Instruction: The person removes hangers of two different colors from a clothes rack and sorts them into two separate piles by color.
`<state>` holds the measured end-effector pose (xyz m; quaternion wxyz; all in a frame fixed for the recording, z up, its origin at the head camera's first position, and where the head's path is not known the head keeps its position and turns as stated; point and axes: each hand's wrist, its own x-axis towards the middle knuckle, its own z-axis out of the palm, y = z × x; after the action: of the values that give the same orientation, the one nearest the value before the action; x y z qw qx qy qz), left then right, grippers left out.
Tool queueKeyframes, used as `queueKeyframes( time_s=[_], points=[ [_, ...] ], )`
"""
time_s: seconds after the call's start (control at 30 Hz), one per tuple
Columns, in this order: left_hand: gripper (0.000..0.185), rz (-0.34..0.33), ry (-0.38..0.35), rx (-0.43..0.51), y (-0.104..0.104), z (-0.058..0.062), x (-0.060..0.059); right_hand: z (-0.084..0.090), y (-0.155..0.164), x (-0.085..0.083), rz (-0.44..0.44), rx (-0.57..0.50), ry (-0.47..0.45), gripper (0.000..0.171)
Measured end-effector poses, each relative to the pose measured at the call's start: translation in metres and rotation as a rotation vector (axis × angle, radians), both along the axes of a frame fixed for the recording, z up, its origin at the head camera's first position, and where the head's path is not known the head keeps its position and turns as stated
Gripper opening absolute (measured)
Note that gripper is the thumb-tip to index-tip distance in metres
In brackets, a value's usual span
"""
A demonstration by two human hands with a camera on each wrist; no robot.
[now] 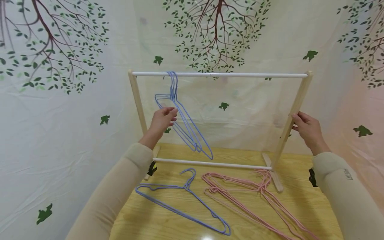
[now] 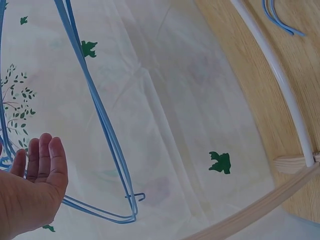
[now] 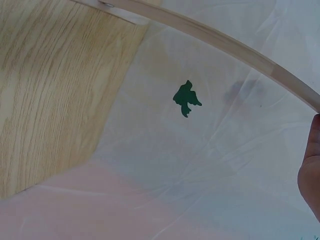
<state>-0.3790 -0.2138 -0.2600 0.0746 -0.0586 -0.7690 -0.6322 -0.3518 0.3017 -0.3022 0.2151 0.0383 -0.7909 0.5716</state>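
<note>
I find my left hand [image 1: 163, 119] raised against the bunch of blue wire hangers [image 1: 183, 123] that hangs by its hooks from the white top rail [image 1: 220, 75] of the small wooden clothes rack [image 1: 136, 96]. In the left wrist view the fingers [image 2: 47, 155] lie straight and together, released, just beside the blue wires; I cannot tell whether they touch. The bunch sits near the left end of the rail, its lower corners swung to the right, above the white bottom rail [image 1: 210, 164].

My right hand [image 1: 307, 128] is on the right wooden upright [image 1: 292, 116] of the rack, fingers curled round it and grasping it about halfway up.

The rack stands on the light wooden bench [image 1: 300, 203]. Before it on the bench lie a loose blue wire hanger [image 1: 180, 200] and, to its right, a heap of pink wire hangers [image 1: 252, 200], near each other. A pale cloth printed with trees and green leaves [image 1: 75, 133] hangs behind.
</note>
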Motion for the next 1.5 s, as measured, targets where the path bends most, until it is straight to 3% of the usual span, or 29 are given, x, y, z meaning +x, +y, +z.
queueKeyframes(
  time_s=[0.23,0.43,0.67,0.9,1.2,1.5],
  points=[
    [0.04,-0.013,0.008,0.016,0.004,0.002,-0.003,-0.001,0.001,-0.001,0.006,-0.018,-0.009,0.063],
    [0.037,-0.021,-0.003,0.011,0.006,0.002,-0.004,-0.001,0.0,-0.001,0.047,-0.099,0.022,0.063],
    [0.033,0.006,0.003,0.034,0.009,0.004,-0.004,-0.002,0.0,-0.001,0.023,-0.062,0.021,0.063],
    [0.028,0.038,-0.014,0.071,0.011,0.009,-0.002,-0.001,0.0,0.0,0.051,-0.106,0.019,0.065],
    [0.027,0.059,-0.023,0.127,0.009,0.014,0.002,0.0,0.0,-0.002,0.037,-0.069,-0.003,0.063],
    [0.026,0.027,0.006,0.2,0.016,0.02,0.01,-0.001,0.0,-0.001,0.023,-0.021,0.006,0.062]
  ],
)
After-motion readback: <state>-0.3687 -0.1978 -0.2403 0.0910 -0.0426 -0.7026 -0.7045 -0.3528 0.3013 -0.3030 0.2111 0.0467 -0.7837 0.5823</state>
